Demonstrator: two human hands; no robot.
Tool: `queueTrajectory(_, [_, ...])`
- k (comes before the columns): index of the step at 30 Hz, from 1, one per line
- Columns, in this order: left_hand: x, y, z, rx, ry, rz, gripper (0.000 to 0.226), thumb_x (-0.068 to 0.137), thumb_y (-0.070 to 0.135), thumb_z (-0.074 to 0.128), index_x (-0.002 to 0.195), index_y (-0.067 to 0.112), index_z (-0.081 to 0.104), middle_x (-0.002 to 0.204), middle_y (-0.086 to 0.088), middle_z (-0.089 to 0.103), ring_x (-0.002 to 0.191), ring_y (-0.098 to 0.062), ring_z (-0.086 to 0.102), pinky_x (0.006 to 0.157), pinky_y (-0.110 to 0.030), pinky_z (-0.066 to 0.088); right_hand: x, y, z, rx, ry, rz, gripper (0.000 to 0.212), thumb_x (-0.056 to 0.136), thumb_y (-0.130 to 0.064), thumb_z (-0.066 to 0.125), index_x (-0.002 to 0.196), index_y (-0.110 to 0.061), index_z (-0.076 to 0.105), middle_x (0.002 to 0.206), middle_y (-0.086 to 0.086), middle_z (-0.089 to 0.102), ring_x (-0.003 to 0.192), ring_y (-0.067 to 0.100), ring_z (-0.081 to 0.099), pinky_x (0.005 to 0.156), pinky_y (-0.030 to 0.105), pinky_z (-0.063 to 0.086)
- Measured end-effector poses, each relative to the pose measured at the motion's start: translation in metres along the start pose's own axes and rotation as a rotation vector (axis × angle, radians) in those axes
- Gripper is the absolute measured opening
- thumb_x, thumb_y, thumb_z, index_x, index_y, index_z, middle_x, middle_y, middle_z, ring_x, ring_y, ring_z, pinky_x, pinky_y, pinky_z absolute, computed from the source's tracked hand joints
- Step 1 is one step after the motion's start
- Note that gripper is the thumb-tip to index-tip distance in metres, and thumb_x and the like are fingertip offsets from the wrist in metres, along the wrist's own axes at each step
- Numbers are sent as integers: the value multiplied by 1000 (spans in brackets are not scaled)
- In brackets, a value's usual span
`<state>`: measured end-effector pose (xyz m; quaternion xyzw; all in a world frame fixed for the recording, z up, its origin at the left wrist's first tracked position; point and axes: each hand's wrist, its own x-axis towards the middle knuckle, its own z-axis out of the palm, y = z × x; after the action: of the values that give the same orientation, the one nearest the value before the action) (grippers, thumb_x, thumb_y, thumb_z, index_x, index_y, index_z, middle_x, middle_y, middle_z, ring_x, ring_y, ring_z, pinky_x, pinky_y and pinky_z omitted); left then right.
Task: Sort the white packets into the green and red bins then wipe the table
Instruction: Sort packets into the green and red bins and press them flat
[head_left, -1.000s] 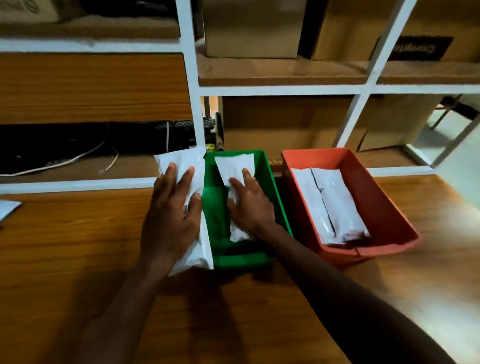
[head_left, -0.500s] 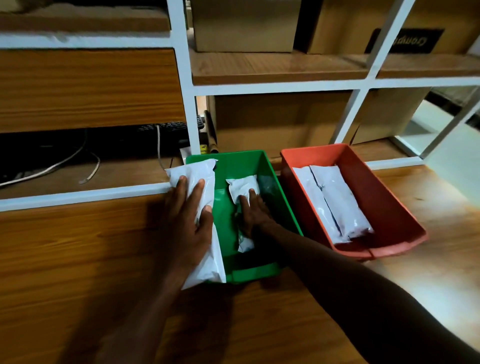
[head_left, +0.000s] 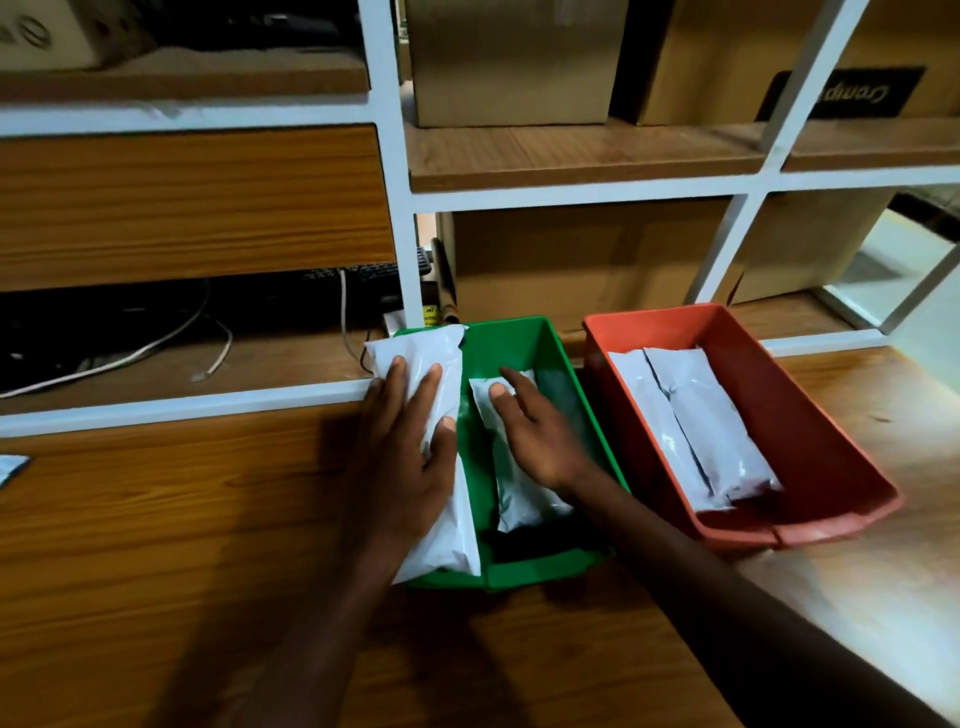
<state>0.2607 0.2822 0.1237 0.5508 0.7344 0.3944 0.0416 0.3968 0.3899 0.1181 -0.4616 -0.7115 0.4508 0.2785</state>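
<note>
A green bin (head_left: 524, 332) stands on the wooden table, with a red bin (head_left: 852, 447) to its right. My left hand (head_left: 410, 462) lies spread on top of a long white packet (head_left: 415, 353) and holds it along the green bin's left rim. Inside the green bin, a smaller white packet (head_left: 517, 501) lies on the floor. My right hand (head_left: 537, 436) rests flat on it, fingers apart. Two white packets (head_left: 701, 415) lie side by side in the red bin.
The corner of another white packet (head_left: 10, 465) shows at the table's far left edge. Behind the bins, a white-framed shelf (head_left: 395, 208) holds cardboard boxes (head_left: 576, 260), a keyboard and loose cables (head_left: 156, 348). Bare wooden tabletop (head_left: 156, 545) spreads in front.
My right hand has pushed the small packet down to the green bin's floor and flattened out on it. My left hand keeps the long packet at the bin's left rim.
</note>
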Motion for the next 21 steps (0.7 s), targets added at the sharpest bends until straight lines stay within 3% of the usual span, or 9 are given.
queueTrajectory(2, [2,3,4,8,8,23,62,93,55,28,150,34,41,166,1,19,154,-21,12,122,-27,6,-19,-6,-2,238,-15,7,46,100,-54,48,143,-36,50,152,-9,48,135,-1,42,116,22,26])
queueTrajectory(4, [5,8,7,-7,6,37,61,96,57,25,150,33,42,166,1,20,154,-20,13,125,-38,12,-31,-4,1,407,-52,28,44,88,-67,51,127,-49,57,146,-17,53,134,4,49,120,36,33])
queueTrajectory(7, [2,20,11,-119,-38,-27,68,95,68,12,149,38,39,166,9,15,154,-10,5,125,-40,10,-45,-4,5,508,-141,15,46,95,-60,47,136,-42,56,144,-18,55,135,7,50,118,40,36])
queueTrajectory(9, [0,25,14,-198,-30,-37,77,92,74,5,149,36,41,166,11,16,153,-6,4,126,-38,9,-51,-7,6,513,-156,-12,42,103,-46,47,144,-34,51,145,-17,53,134,-1,48,116,30,38])
queueTrajectory(11, [-2,26,18,-266,-12,-40,82,91,77,2,149,34,41,165,11,19,153,-4,6,126,-42,11,-53,-9,5,487,-160,-39,43,104,-30,51,147,-26,46,137,-20,53,117,-21,51,97,9,42])
queueTrajectory(13, [-3,26,21,-331,-24,-62,84,89,80,0,149,36,39,165,11,20,152,-3,7,125,-45,12,-52,-5,7,372,-135,-72,51,100,-25,60,148,-25,42,132,-19,54,103,-29,51,85,4,43])
queueTrajectory(15, [-3,31,19,-404,-26,-86,83,86,83,-1,147,40,36,164,12,21,152,-2,8,126,-45,11,-51,-5,9,258,-100,-98,64,95,-33,68,151,-28,38,140,-15,53,109,-21,54,94,16,48])
queueTrajectory(17, [-5,35,15,-424,-29,-86,80,85,84,-1,146,43,33,163,13,22,152,-2,9,126,-44,11,-50,-6,9,141,-68,-126,76,90,-39,72,154,-27,33,153,-9,46,131,-3,49,111,31,43])
queueTrajectory(21, [-7,42,14,-446,-36,-64,72,88,80,0,145,48,30,161,21,20,151,1,8,125,-30,7,-45,-8,12,-2,-27,-214,78,93,-37,69,157,-18,29,160,-4,36,147,10,32,116,20,23])
